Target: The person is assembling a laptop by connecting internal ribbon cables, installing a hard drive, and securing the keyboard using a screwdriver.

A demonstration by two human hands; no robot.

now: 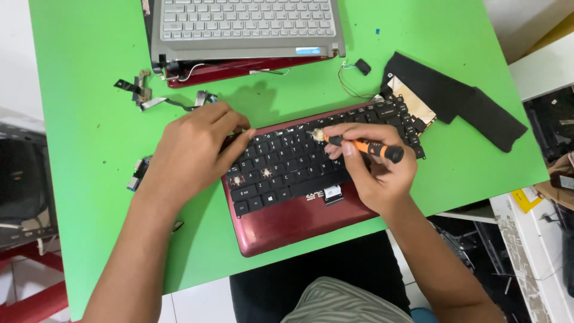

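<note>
**Prying at the black keyboard**

While the right hand (373, 170) pinches an orange screwdriver (362, 147), tip on the keyboard (311, 158) beneath it, the left hand (194, 149) presses flat on the keys. Best kept shallow and steady. Beyond both hands lies a silver laptop (245, 27).

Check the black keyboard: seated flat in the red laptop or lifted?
Lifted: the keyboard sits askew, its right end overhanging the red base.
</note>
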